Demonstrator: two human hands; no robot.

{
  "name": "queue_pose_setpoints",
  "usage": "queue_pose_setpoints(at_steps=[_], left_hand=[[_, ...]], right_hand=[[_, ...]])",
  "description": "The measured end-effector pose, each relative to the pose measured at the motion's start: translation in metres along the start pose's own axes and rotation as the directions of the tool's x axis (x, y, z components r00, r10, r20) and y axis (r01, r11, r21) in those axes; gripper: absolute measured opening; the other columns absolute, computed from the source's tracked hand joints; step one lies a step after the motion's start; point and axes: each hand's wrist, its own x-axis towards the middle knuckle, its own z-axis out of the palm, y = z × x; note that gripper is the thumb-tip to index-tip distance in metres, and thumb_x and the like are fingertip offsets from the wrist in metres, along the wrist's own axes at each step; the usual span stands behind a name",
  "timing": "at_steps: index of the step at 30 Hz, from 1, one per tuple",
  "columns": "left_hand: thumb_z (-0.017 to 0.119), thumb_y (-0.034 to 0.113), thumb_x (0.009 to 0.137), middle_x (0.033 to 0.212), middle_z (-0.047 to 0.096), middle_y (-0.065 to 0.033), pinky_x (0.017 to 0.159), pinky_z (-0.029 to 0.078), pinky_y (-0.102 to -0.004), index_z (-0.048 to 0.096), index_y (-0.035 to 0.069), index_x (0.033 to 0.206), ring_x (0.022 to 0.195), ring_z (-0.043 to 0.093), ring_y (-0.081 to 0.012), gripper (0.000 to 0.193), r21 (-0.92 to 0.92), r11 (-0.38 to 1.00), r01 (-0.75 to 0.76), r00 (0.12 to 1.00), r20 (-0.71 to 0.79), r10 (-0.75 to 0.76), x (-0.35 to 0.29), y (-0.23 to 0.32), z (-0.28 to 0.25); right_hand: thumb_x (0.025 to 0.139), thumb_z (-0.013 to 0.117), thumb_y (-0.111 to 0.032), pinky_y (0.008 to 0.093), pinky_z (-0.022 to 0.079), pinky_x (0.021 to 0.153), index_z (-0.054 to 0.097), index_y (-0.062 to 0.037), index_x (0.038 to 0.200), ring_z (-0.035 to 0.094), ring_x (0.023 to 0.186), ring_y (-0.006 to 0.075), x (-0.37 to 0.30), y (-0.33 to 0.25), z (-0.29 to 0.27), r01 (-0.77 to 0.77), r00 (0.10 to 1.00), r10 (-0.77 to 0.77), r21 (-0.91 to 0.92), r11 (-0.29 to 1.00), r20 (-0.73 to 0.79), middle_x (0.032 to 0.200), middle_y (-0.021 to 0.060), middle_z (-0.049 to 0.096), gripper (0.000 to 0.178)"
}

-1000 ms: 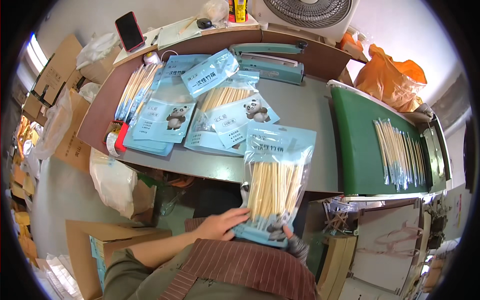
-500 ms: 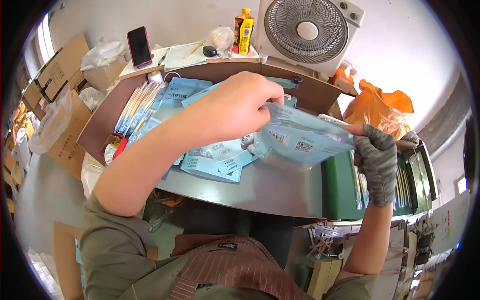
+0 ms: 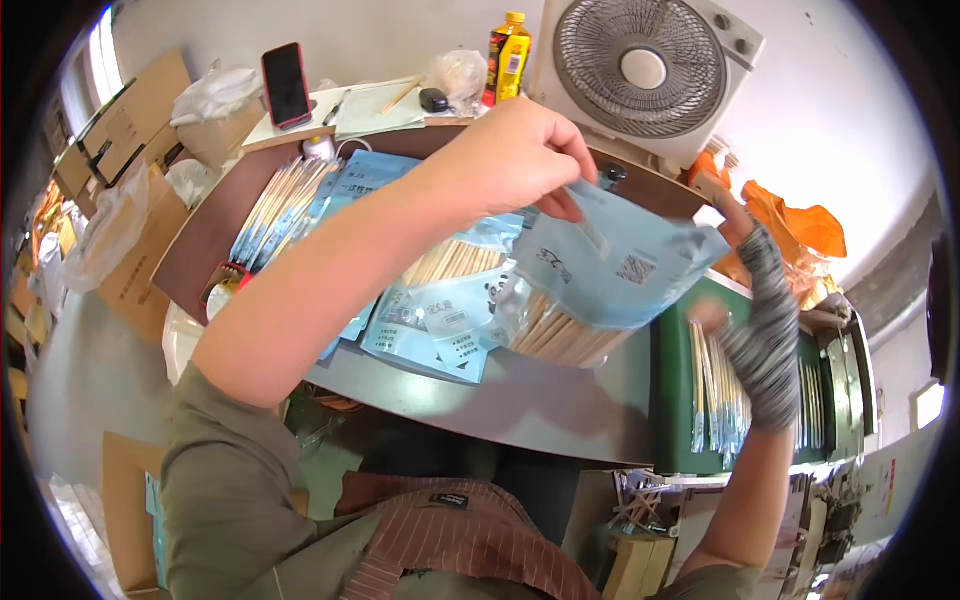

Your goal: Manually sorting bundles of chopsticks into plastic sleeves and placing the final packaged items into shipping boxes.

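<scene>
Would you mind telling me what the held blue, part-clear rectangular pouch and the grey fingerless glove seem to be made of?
The pouch looks like glossy plastic film: pale slender sticks show through its clear part. The glove seems matte knitted fabric, judging by its streaked, softly wrinkled surface; which fibre, I cannot tell.

A grey-topped table [image 3: 560,415] with a raised brown rim [image 3: 205,240] stands before a pale wall [image 3: 860,110]. Behind the table are a white ledge [image 3: 258,136] and a box fan [image 3: 643,70]. Left of the table spreads grey floor [image 3: 100,370]; beyond, far left, a narrow window [image 3: 103,55] glows.
</scene>
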Motion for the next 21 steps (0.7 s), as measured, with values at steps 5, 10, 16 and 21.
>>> queue_pose_setpoints(at_steps=[5,10,16,21], left_hand=[[0.050,0.003,0.079,0.093,0.062,-0.0080,0.069,0.051,-0.0274,0.059,-0.001,0.099,0.080,0.063,-0.0160,0.022,-0.137,0.981,-0.137,0.971,0.177,0.160,-0.032,-0.024,0.022],[0.054,0.029,0.084,0.131,0.040,-0.0149,0.095,0.034,-0.0441,0.041,0.005,0.126,0.119,0.039,-0.0326,0.050,0.814,0.578,-0.056,0.964,-0.106,0.243,-0.061,-0.149,0.025],[0.048,0.049,0.084,0.143,0.025,-0.0099,0.108,0.013,-0.0492,0.032,0.006,0.135,0.132,0.016,-0.0394,0.068,0.706,0.622,-0.339,0.883,0.467,-0.050,-0.077,-0.230,0.102],[0.048,0.046,0.085,0.145,0.021,-0.0069,0.108,0.011,-0.0484,0.034,0.008,0.134,0.135,0.010,-0.0322,0.063,0.533,0.664,-0.524,0.807,0.559,0.189,-0.071,-0.219,0.105]], right_hand=[[0.064,0.075,-0.016,0.0338,0.043,0.073,0.057,-0.0050,0.097,0.056,0.084,0.0224,0.005,0.035,0.027,0.047,0.838,0.222,-0.471,0.881,0.499,0.093,0.0077,0.058,0.039],[0.072,0.071,-0.015,0.0314,0.040,0.054,0.060,-0.0018,0.074,0.046,0.053,0.0190,0.014,0.034,0.003,-0.026,0.998,0.038,-0.241,0.970,0.046,0.059,0.0061,0.051,0.017],[0.075,0.069,-0.015,0.0268,0.040,0.054,0.064,0.0003,0.079,0.046,0.052,0.0146,0.062,0.023,-0.002,-0.080,0.997,0.083,-0.297,0.952,-0.003,0.058,0.0055,0.052,0.017],[0.079,0.065,-0.018,0.0270,0.041,0.055,0.061,-0.0042,0.085,0.048,0.054,0.0134,0.072,0.011,0.043,0.248,0.896,-0.403,-0.541,0.804,-0.188,0.063,0.0052,0.055,0.016]])
